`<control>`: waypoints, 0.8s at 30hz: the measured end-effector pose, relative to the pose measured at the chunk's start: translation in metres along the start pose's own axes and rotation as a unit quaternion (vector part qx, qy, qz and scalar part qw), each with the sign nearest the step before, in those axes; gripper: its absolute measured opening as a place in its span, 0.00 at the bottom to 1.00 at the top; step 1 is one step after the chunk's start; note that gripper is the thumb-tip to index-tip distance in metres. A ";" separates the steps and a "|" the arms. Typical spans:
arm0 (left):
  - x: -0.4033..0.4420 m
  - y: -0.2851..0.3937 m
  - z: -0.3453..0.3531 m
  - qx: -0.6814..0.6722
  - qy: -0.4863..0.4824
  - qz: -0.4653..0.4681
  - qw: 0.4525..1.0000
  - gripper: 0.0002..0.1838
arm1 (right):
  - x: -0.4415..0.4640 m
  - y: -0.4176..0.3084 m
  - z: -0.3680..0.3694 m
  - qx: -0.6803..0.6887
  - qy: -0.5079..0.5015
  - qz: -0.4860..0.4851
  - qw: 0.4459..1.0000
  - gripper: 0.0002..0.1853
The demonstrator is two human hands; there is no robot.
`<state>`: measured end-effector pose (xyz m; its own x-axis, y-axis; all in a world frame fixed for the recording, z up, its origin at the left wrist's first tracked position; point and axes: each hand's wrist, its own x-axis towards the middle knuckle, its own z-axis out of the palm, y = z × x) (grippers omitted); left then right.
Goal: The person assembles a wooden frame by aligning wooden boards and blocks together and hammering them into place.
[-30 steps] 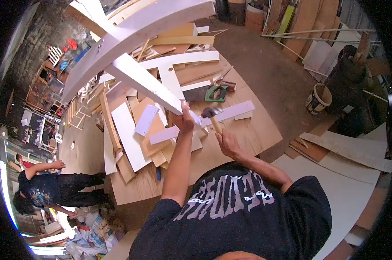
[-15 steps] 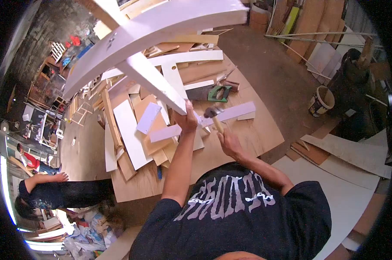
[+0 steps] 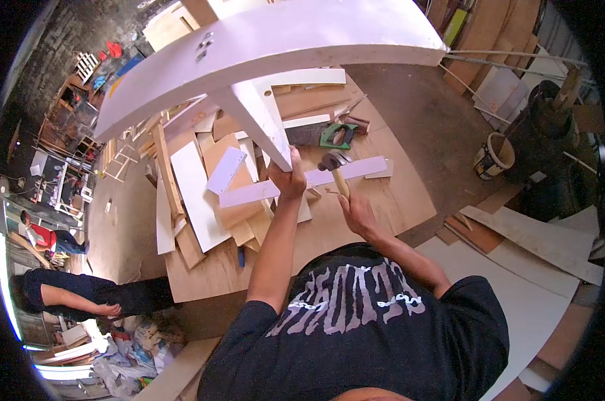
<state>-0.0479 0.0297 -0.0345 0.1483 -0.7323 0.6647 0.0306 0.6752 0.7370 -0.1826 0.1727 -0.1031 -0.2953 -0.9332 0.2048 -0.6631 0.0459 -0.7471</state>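
My left hand [image 3: 289, 179] is closed around the lower end of a white wooden frame piece [image 3: 255, 123], made of a straight leg joined to a wide curved board [image 3: 275, 50] that is raised toward the camera. My right hand [image 3: 360, 215] grips the wooden handle of a claw hammer [image 3: 334, 161], its dark head just right of my left hand. A thin light sliver shows by the right fingers; I cannot make out what it is. Under both hands a long pale strip [image 3: 356, 172] lies across the wood pieces on the table.
Offcuts and a green-handled handsaw [image 3: 338, 136] lie on the plywood tabletop [image 3: 399, 194]. A bucket [image 3: 495, 156] stands on the floor at right, with sheets [image 3: 536, 244] stacked nearer me. Another person [image 3: 95, 294] stands at left; one in red [image 3: 45, 235] is farther back.
The curved board has swung rightward and sits closer in view. The hammer, blurred before, shows sharply in nearly the same spot. The nearby person at left has lowered an arm.
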 end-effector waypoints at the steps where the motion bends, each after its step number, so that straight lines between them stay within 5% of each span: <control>1: 0.000 0.000 0.000 -0.008 -0.003 -0.011 1.000 0.08 | -0.001 0.001 -0.001 0.026 0.017 -0.007 0.999 0.17; 24: 0.007 0.020 0.030 -0.023 -0.004 0.005 1.000 0.08 | 0.003 0.018 -0.007 -0.058 -0.035 0.001 0.998 0.18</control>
<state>-0.0763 0.0352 -0.0115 0.1410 -0.7261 0.6729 0.0742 0.6856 0.7242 -0.2005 0.1735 -0.1115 -0.2512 -0.9553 0.1556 -0.7385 0.0852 -0.6688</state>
